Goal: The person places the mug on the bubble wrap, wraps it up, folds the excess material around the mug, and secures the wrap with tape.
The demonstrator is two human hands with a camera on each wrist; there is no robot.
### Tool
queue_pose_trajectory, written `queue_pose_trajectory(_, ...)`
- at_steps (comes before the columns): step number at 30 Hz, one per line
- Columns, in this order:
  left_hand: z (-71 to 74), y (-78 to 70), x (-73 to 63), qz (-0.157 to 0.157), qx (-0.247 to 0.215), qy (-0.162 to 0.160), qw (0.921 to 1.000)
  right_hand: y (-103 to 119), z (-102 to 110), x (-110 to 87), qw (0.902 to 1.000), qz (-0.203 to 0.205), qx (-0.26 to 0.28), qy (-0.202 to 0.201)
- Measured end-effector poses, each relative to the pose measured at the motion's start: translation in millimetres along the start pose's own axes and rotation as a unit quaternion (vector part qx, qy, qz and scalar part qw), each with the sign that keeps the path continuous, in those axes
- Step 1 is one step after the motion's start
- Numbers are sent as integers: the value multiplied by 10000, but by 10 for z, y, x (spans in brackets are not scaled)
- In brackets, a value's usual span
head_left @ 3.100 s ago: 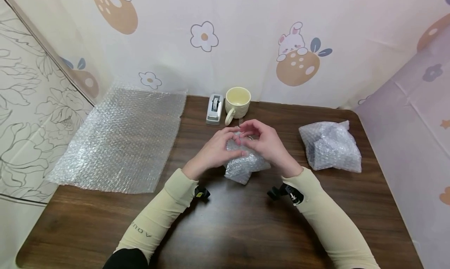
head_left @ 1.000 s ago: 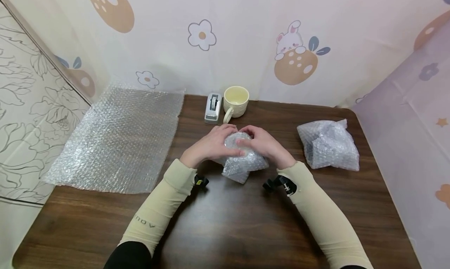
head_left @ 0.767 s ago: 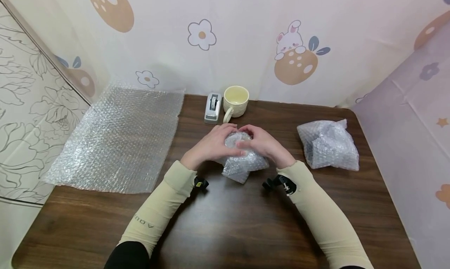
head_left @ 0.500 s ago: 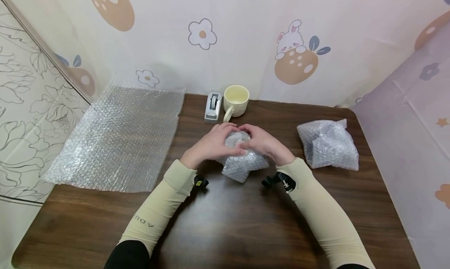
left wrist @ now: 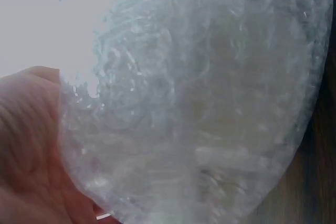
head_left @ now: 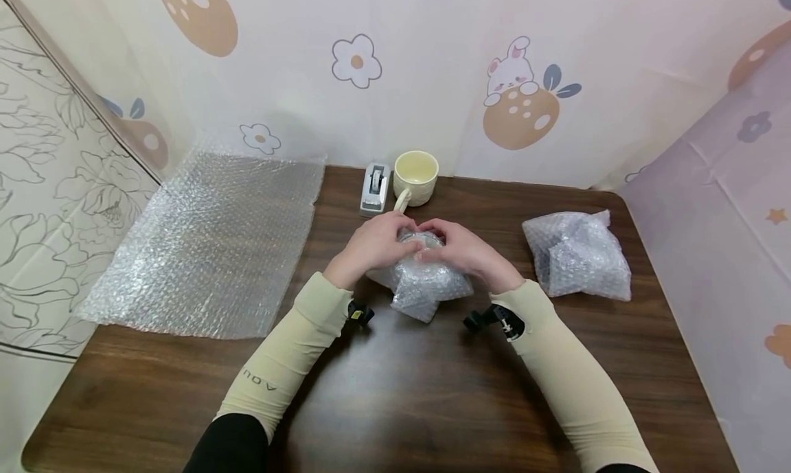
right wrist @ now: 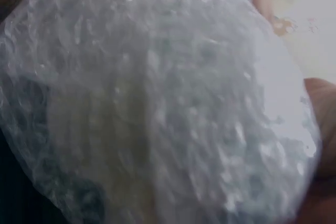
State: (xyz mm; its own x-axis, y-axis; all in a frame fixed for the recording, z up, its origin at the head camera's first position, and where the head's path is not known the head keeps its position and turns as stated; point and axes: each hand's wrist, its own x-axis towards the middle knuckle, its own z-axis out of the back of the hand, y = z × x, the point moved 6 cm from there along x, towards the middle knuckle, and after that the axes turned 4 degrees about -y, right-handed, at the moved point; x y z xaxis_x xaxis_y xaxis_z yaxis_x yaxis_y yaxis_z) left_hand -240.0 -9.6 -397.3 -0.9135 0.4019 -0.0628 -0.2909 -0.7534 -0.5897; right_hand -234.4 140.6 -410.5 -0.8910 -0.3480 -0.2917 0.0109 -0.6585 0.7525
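A bubble-wrapped bundle (head_left: 426,287) sits on the table between my hands in the head view, a loose flap pointing towards me. My left hand (head_left: 375,245) curls round its left and far side, the thumb lying across the top. From the right, my right hand (head_left: 466,255) grips it, fingers bent over the far edge and thumb on top. Both thumb tips nearly meet. In the right wrist view the bubble wrap (right wrist: 210,103) fills most of the picture, and a pale yellowish ribbed shape shows faintly through it. The far fingertips are partly hidden.
Behind the hands stand a cream mug (head_left: 416,178) and a grey tape dispenser (head_left: 375,189). A flat bubble wrap sheet (head_left: 216,246) covers the left of the brown table (head_left: 395,404). Another wrapped bundle (head_left: 577,253) lies at right. A patterned curtain (head_left: 432,82) borders the back.
Both hands have come down from near the bundle's far end to hold its sides. Just now my left hand shifted slightly, its thumb moving farther up the top. The bundle stays in place.
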Motion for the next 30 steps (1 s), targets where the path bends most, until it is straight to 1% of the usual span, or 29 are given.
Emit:
queue_pose_trajectory(1,-3,5,-1,58,4,18,10000,-16,7,-13,10000,26,58,46)
queue_pose_trajectory(3,-6,11,-4,80,-32,28,10000,-52,26,-49,9997,95,186,99)
queue_pose_trajectory(8,3,13,-21,-152,-262,-28,9995,-133,72,-194,9976,237,633,122)
queue_pose_trajectory(12,5,16,-30,-278,-410,-45,9988,-143,85,-328,9959,441,785,71)
queue_pose_trajectory(16,7,28,-24,-293,-509,-66,9983,-113,92,-403,9958,566,679,-225)
queue_pose_trajectory(20,24,54,-21,-281,-654,-209,9972,-85,95,-423,9947,615,567,-590)
queue_pose_trajectory(23,38,65,-30,-347,-749,-311,9961,-63,104,-449,9922,685,618,-832)
queue_pose_trajectory(25,49,62,-47,-424,-806,-319,9953,-47,121,-492,9899,735,700,-988)
queue_pose_trajectory(28,81,58,-92,-507,-953,-246,9939,-15,149,-583,9861,921,815,-1115)
queue_pose_trajectory(30,109,62,-138,-530,-1073,-161,9927,7,160,-643,9832,1210,803,-1102)
